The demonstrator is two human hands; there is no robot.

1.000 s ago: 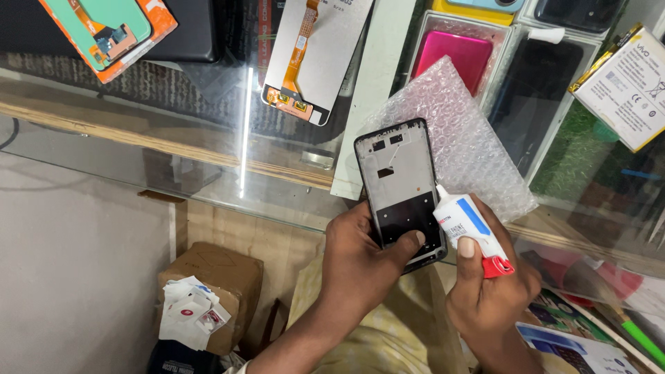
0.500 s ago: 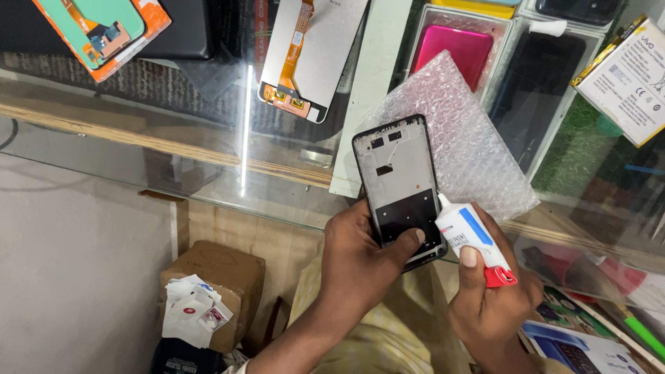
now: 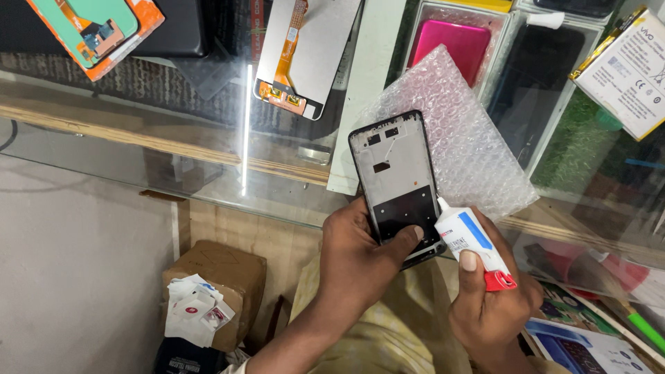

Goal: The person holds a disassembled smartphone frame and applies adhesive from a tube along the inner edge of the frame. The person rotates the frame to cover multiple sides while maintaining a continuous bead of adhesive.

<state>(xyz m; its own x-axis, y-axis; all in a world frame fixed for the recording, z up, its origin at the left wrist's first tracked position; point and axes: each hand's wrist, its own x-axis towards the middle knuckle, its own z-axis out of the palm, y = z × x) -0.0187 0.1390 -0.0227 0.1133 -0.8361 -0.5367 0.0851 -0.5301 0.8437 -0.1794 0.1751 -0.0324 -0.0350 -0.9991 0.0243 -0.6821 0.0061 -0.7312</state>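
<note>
**Two hands at a phone frame, glue tube at its edge**

Two bare hands worked over the near edge of a glass counter (image 3: 138, 166). The left hand (image 3: 360, 256) was closed around the lower end of a black phone frame (image 3: 398, 183), thumb pressed on its dark lower panel, holding it upright and slightly tilted above the counter's edge. The frame's inner face showed grey metal with small cut-outs near the top.

The right hand (image 3: 488, 305) gripped a small white glue tube (image 3: 471, 242) with a blue band and a red base, thumb flat along its side. The tube's pointed nozzle touched the frame's right edge, low down, just beside the left thumb.

Behind the frame lay a sheet of bubble wrap (image 3: 457, 131) on the counter. Farther back sat a loose display panel (image 3: 305, 48) with an orange flex cable, a pink phone case (image 3: 447, 45) in clear packaging, and an orange and green screen part (image 3: 97, 28) at the far left. Below the counter, on the floor side, stood a cardboard box (image 3: 222, 277) with small white packets (image 3: 197, 312) resting against it.
</note>
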